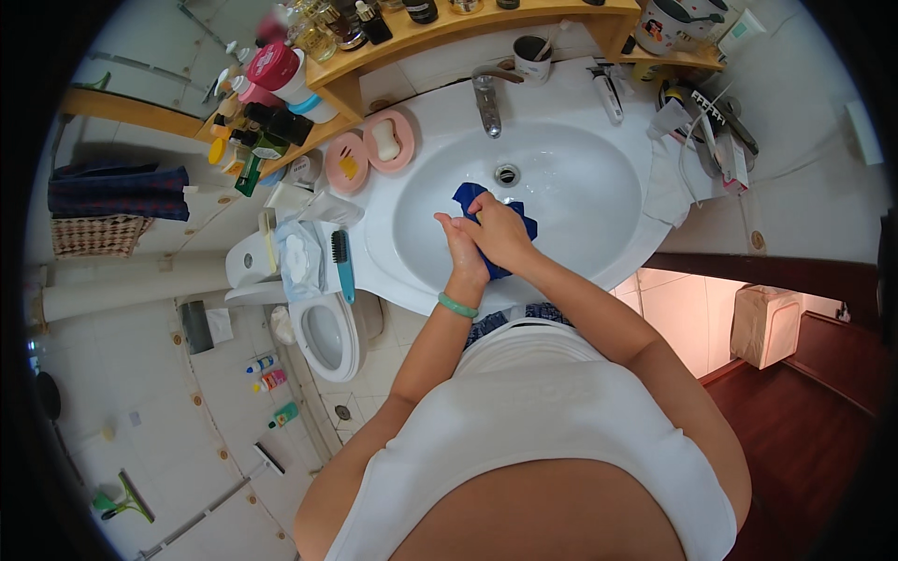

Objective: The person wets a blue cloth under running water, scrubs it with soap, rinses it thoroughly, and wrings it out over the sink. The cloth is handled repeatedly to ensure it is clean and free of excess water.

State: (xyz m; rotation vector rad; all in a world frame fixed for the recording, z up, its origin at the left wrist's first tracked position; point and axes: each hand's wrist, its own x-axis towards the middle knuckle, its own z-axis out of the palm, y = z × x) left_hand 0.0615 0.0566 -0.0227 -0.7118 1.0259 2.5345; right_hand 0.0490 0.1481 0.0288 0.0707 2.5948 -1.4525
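Observation:
Over the white washbasin (589, 231), my two hands come together at a dark blue cloth (498, 271). My left hand (463, 249), with a green bangle (457, 306) on its wrist, is turned partly palm up against the cloth, its thumb side raised. Some of its fingers are hidden behind the cloth and the other hand. My right hand (504, 228) lies across the cloth and the left palm with its fingers curled. A small yellowish patch shows near those fingers; what it is cannot be made out. Blue folds stick out on both sides of the right hand.
Behind the drain (507, 175) stands a faucet (485, 105). To the left are a pink soap dish (403, 158) with white soap (385, 140), its lid with a yellow piece (349, 167), a hairbrush (343, 266) and a toilet (354, 336). A wooden shelf (449, 31) overhangs the back.

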